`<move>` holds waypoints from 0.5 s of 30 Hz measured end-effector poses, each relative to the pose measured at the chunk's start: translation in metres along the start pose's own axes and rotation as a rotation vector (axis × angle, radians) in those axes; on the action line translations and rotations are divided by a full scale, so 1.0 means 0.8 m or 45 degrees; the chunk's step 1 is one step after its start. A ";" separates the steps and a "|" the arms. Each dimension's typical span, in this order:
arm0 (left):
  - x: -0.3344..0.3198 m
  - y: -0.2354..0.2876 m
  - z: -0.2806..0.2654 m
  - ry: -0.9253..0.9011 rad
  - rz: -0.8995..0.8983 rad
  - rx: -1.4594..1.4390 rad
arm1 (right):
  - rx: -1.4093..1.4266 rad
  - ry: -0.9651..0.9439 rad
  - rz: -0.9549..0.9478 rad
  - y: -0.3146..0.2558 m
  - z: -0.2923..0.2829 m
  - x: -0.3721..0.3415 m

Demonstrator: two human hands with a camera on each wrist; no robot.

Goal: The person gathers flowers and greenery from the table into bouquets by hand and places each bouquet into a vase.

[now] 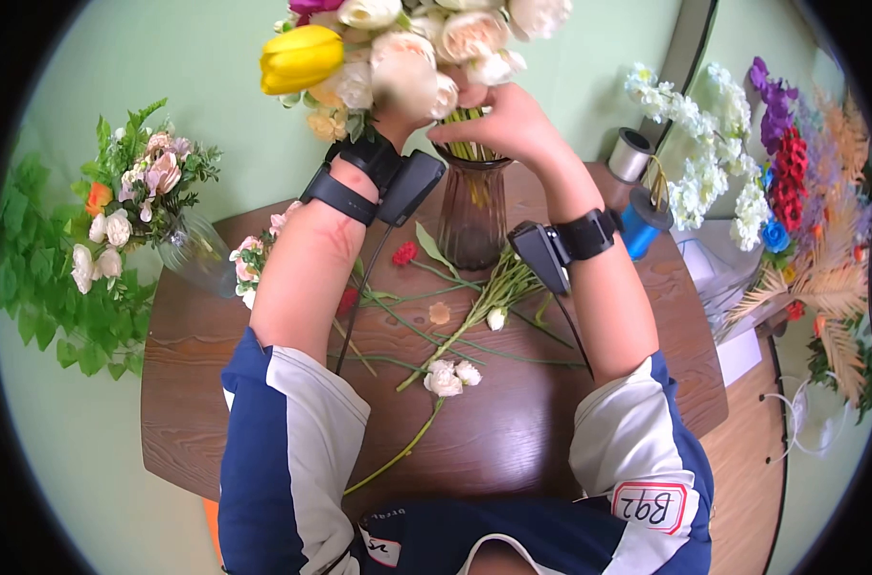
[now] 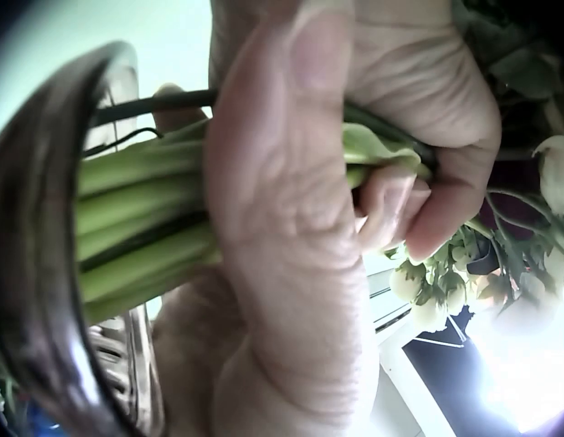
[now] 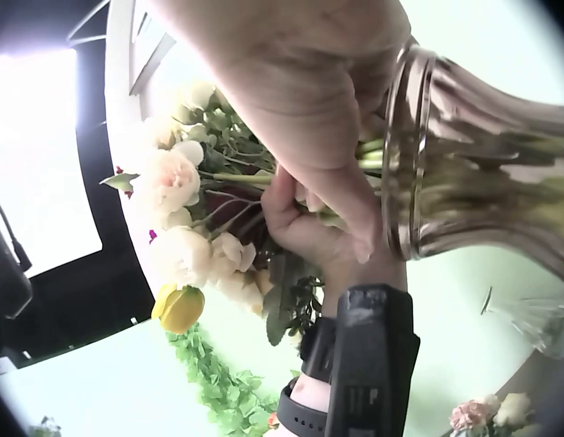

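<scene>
A bouquet with pale roses and a yellow tulip (image 1: pixel 302 59) stands with its green stems (image 2: pixel 145 218) in the mouth of a ribbed, brownish glass vase (image 1: pixel 472 216). My left hand (image 2: pixel 428 100), largely hidden by blossoms in the head view, curls round the stems just under the flowers. Closer to the vase rim (image 3: pixel 405 155), my right hand (image 1: pixel 517 125) grips the same stems, its thumb across them in the left wrist view. In the right wrist view both hands meet at the stems, my left hand (image 3: pixel 309 232) on the blossom side.
Loose stems, white blossoms (image 1: pixel 446 379) and a red flower (image 1: pixel 404 253) lie on the brown table (image 1: pixel 513 431). A glass vase (image 1: pixel 195 254) with flowers is at the left. Blue (image 1: pixel 644 222) and silver spools (image 1: pixel 630 153) stand at the right, near more artificial flowers.
</scene>
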State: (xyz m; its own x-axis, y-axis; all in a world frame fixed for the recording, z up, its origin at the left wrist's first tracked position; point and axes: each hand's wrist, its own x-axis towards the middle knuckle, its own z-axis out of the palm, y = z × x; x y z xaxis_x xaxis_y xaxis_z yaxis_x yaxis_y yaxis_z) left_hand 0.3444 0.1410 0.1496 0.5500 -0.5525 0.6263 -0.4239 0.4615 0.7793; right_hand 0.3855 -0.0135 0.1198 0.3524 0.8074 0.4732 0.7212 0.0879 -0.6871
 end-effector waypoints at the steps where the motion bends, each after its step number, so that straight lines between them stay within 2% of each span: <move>1: 0.009 0.000 -0.005 0.012 -0.004 0.019 | -0.051 0.031 -0.049 0.007 -0.003 -0.002; 4: -0.026 -0.004 0.011 0.057 -0.011 0.060 | -0.117 0.039 -0.087 0.016 -0.005 -0.015; 6: -0.038 -0.008 0.024 0.078 -0.020 0.080 | 0.216 0.086 -0.136 0.017 -0.005 -0.031; 10: -0.061 -0.005 0.042 0.123 -0.052 0.137 | 0.466 0.127 -0.104 0.013 -0.012 -0.048; 11: -0.063 -0.001 0.040 0.138 -0.056 0.152 | 0.321 0.161 -0.166 0.011 -0.014 -0.054; 13: -0.073 -0.004 0.044 0.164 -0.070 0.175 | 0.258 0.249 -0.189 0.008 -0.008 -0.066; 14: -0.061 0.004 0.020 0.177 -0.079 0.183 | 0.195 0.337 -0.212 0.008 -0.007 -0.070; 15: -0.048 0.015 -0.017 0.187 -0.085 0.193 | 0.166 0.298 -0.231 0.028 -0.006 -0.066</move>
State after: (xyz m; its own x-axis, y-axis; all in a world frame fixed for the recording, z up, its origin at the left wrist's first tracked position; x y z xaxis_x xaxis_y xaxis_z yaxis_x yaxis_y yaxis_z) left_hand 0.3280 0.1774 0.1348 0.6750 -0.4661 0.5720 -0.4799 0.3115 0.8202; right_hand 0.3857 -0.0572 0.0822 0.3632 0.6170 0.6981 0.7080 0.3043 -0.6373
